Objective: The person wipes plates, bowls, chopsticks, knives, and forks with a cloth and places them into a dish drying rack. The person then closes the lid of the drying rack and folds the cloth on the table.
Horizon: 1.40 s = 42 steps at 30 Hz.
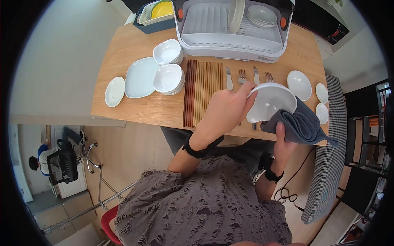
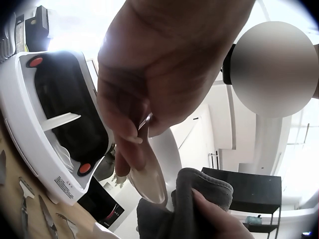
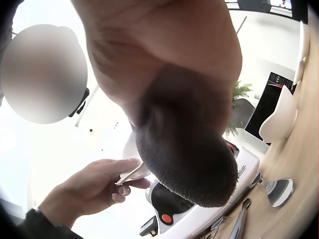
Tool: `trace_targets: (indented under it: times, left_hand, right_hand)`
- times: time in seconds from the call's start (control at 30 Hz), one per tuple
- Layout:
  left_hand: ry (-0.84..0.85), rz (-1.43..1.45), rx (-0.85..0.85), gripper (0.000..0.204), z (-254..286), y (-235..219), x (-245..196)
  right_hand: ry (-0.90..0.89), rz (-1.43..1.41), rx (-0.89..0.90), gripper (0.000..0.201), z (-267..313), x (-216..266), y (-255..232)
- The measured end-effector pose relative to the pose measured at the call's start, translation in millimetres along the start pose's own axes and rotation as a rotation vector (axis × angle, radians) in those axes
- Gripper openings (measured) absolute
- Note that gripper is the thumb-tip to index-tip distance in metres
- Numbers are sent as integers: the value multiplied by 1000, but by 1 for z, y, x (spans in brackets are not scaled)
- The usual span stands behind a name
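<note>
My left hand (image 1: 226, 107) pinches the rim of a white bowl (image 1: 269, 101), thumb on the inside, and holds it tilted over the front of the table. A folded dark grey cloth (image 1: 301, 127) lies in my right hand (image 1: 284, 141), thumb over its folds. The cloth meets the bowl's lower right side and hides part of it. From the left wrist, the cloth (image 2: 184, 204) shows right beside the bowl (image 2: 167, 152). Beneath the bowl are a knife (image 1: 256, 76) and a fork (image 1: 269, 77), partly covered by it.
Dark and light chopsticks (image 1: 203, 92) lie in a row left of the cutlery. Stacked white bowls (image 1: 169, 78), a square plate (image 1: 139, 84) and a small plate (image 1: 115, 92) stand further left. A dish rack (image 1: 234, 43) spans the back. Another bowl (image 1: 299, 84) and small dishes (image 1: 322, 93) sit right.
</note>
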<state>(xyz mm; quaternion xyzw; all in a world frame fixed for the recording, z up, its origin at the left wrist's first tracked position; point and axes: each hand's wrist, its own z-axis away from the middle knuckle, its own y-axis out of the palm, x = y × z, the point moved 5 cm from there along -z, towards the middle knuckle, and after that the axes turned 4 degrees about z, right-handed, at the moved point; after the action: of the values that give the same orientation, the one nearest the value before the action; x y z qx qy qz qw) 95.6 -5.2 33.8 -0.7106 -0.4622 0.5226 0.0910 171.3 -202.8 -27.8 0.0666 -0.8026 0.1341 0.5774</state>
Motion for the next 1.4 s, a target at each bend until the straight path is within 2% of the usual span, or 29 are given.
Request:
trace_targets:
  times: [0.17, 0.27, 0.4, 0.47, 0.53, 0.6, 0.7, 0.77, 0.83, 0.9, 0.93, 1.0, 1.07, 1.13, 1.2, 1.27, 1.3, 1.37, 1.4]
  left_hand:
    - [-23, -42, 39, 17, 0, 4, 7]
    - [-72, 10, 29, 18, -2, 4, 14]
    - [-102, -8, 19, 20, -1, 3, 16]
    - [-107, 24, -4, 20, -1, 2, 15]
    - [-114, 57, -24, 20, -1, 1, 13]
    - [-231, 209, -45, 20, 0, -1, 16]
    - [-322, 315, -81, 16, 1, 0, 20]
    - [-262, 303, -61, 16, 1, 1, 12]
    - [-199, 295, -35, 16, 3, 2, 5]
    - [-54, 119, 118, 20, 4, 8, -1]
    - [-49, 123, 125, 20, 4, 7, -1]
    - [53, 29, 242, 24, 5, 9, -6]
    - [65, -25, 295, 26, 7, 6, -10]
    - [76, -83, 346, 29, 10, 5, -11]
    - [105, -230, 385, 34, 15, 8, -9]
    - [85, -230, 419, 36, 17, 9, -11]
    - [62, -232, 451, 38, 18, 10, -12]
    - [72, -241, 451, 39, 20, 12, -21]
    - [80, -249, 449, 39, 20, 13, -25]
  right_hand:
    - [-42, 12, 114, 29, 16, -11, -6]
    - [-87, -66, 22, 30, 19, -18, -13]
    - [-66, -181, 26, 32, 17, -23, -20]
    - [-77, -70, 161, 37, 18, -27, -19]
    - [-64, -42, 195, 38, 18, -31, -18]
    - [-48, -15, 229, 38, 19, -32, -15]
    - [30, -182, 273, 38, 21, -25, -6]
    - [-106, -64, 382, 38, 20, -11, 3]
    - [-66, -47, 340, 39, 23, -20, 5]
    - [10, -121, 268, 44, 24, -31, 6]
    - [12, -119, 259, 44, 23, -28, 8]
    - [27, -218, 97, 48, 16, -23, 7]
    - [-41, -230, 25, 51, 5, 0, 10]
    - [93, -53, 118, 50, 5, -2, 9]
    - [107, -55, 115, 45, -1, 5, 9]
    - [179, 117, 205, 34, -3, 8, 10]
    - [177, 115, 203, 34, -2, 7, 12]
    - [151, 137, -68, 26, 0, 4, 5]
    - [150, 134, -69, 26, 0, 4, 4]
